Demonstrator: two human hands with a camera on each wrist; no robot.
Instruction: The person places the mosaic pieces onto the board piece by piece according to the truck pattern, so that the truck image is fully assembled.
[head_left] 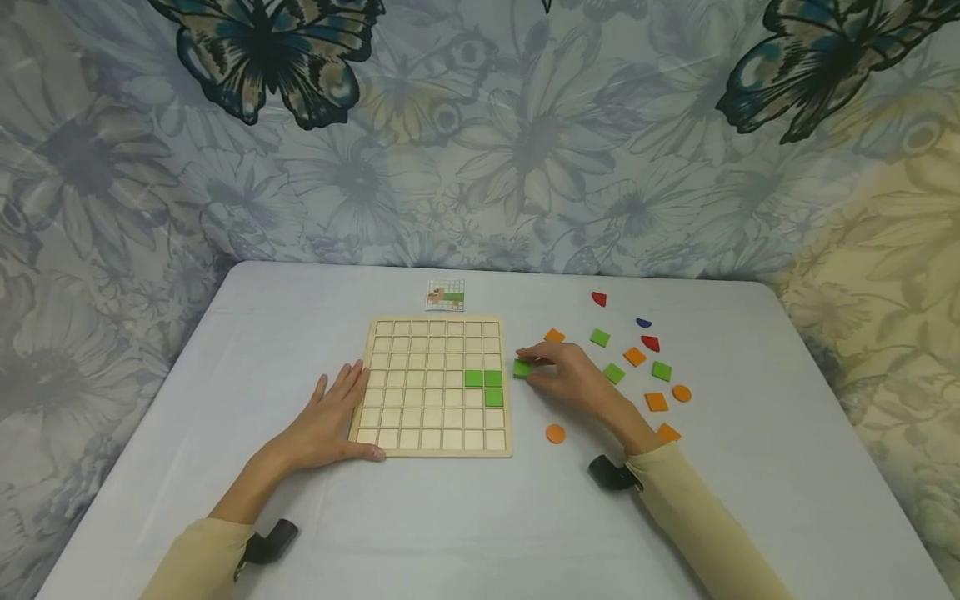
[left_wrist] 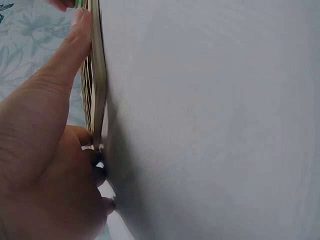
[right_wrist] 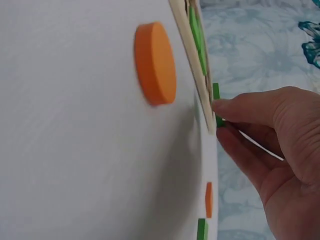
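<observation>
A wooden grid board (head_left: 420,400) lies on the white table, with several green square tiles (head_left: 474,378) set in cells near its right edge. My left hand (head_left: 322,421) rests spread along the board's left edge, its thumb at the near corner. Just past the board's right edge, my right hand (head_left: 566,375) pinches a green square tile (head_left: 522,369) between thumb and fingers. In the right wrist view this pinched tile (right_wrist: 216,92) shows beside the board's rim (right_wrist: 192,55). The left wrist view has the left thumb (left_wrist: 75,45) along the board's side (left_wrist: 99,75).
Loose green tiles (head_left: 662,371), orange squares (head_left: 656,402), orange discs (head_left: 556,433), red pieces (head_left: 650,343) and a blue piece (head_left: 643,322) lie scattered right of the board. A small printed pattern card (head_left: 446,295) sits behind it. Patterned cloth (head_left: 480,167) hangs behind the table.
</observation>
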